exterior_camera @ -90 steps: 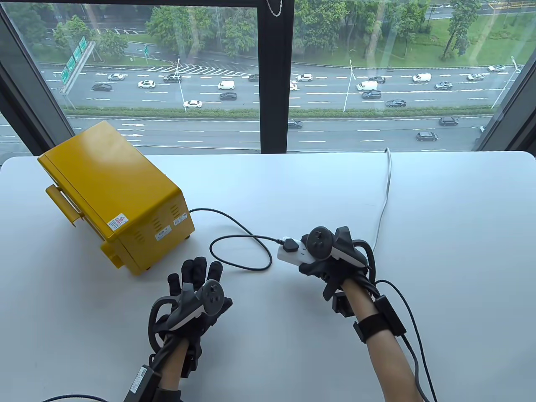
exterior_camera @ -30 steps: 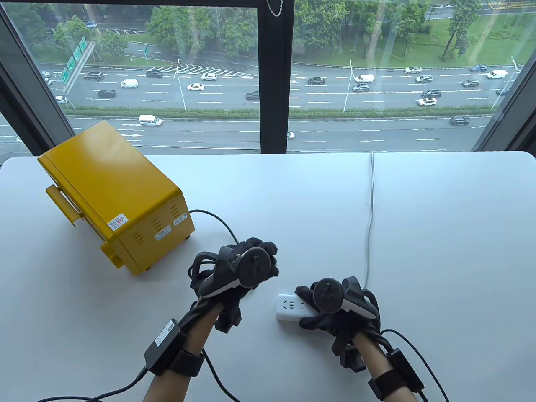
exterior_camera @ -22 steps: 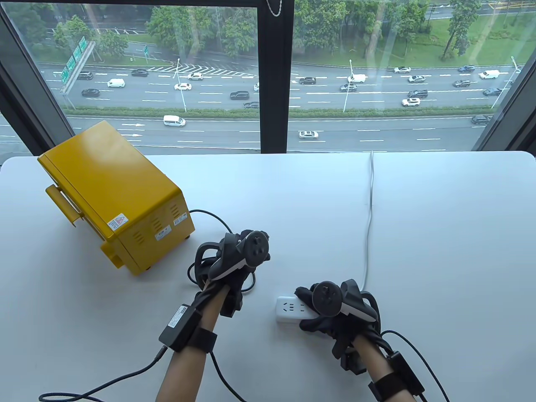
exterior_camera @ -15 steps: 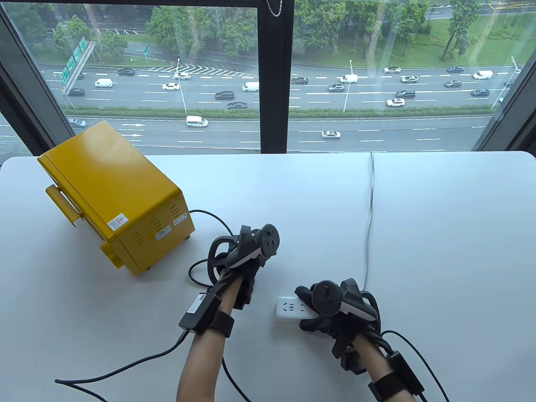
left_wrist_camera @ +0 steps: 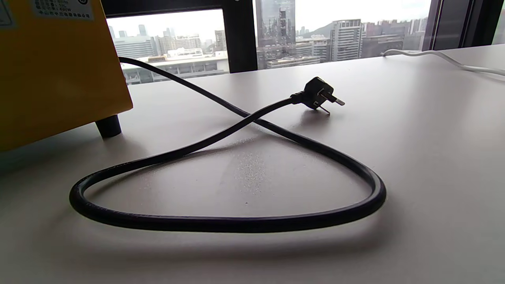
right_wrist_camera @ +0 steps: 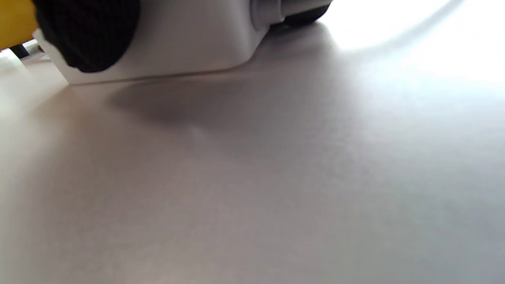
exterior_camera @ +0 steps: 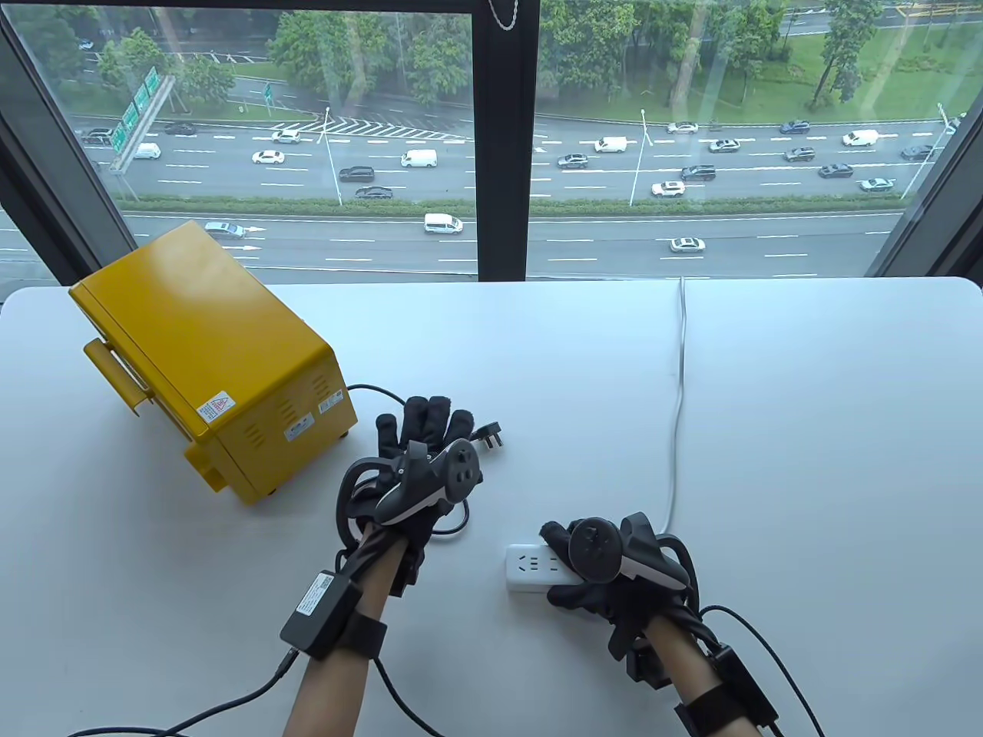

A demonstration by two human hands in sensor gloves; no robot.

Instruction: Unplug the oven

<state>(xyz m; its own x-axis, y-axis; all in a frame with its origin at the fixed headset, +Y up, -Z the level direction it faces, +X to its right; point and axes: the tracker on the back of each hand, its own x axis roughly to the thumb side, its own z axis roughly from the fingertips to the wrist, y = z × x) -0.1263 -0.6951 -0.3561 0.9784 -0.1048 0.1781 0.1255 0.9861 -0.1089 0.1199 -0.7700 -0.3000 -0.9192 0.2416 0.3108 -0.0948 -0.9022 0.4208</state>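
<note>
Table view, nearest first: the right hand (exterior_camera: 607, 564) grips the white plastic power strip (exterior_camera: 530, 566) on the white worktop (exterior_camera: 806, 430), fingers wrapped over its right end, with its sockets bare at the left end. The strip's pale cable (exterior_camera: 679, 384) runs away to the far edge. Just left and a little farther, the left hand (exterior_camera: 418, 468) lies flat with fingers spread and holds nothing. Beyond its fingertips lies the black angled plug (exterior_camera: 490, 437), prongs exposed and free of the strip. The left wrist view shows the plug (left_wrist_camera: 317, 94) resting on the worktop, its thick black rubber cord (left_wrist_camera: 236, 213) curling in one loose loop back to the yellow metal toaster oven (exterior_camera: 207, 361) at the far left. By this layout the unplugging looks done. The plug should be light, rigid and easy to pinch by its moulded body, away from the prongs. The cord seems springy and likely to keep its coil; pulling it could drag the plug.
</note>
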